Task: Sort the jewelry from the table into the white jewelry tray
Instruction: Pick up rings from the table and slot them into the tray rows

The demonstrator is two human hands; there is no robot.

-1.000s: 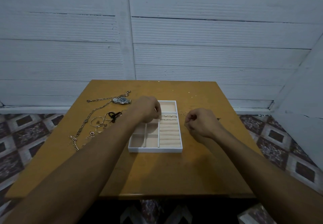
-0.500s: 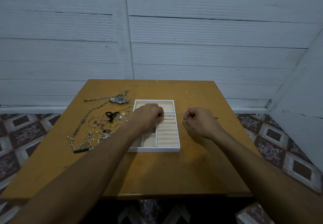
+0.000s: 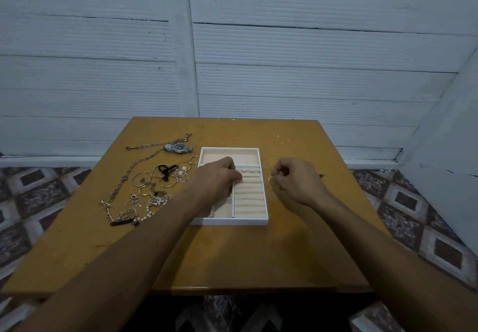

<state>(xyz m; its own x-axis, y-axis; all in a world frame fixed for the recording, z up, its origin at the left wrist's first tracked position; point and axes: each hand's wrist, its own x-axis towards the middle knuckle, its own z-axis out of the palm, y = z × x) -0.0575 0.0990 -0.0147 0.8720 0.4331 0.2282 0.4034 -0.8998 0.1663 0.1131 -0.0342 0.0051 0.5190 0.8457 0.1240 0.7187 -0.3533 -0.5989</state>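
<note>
Noted tray (image 3: 230, 221) mid-table (image 3: 232, 259), open for loading. Found left hand (image 3: 216, 176) curled over rolls (image 3: 249, 197), probably seating a piece; cannot tell grip. Found right hand (image 3: 294, 179) beside tray, pinching ring (image 3: 270, 179), likely queued next. Logged unsorted jewelry (image 3: 152, 189) left of tray, watch (image 3: 178, 147) farthest.

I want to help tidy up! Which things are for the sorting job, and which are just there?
For the job: white jewelry tray, gold ring, watch, long chain, heap of small pieces.

Just there: tiled floor, white wall.
</note>
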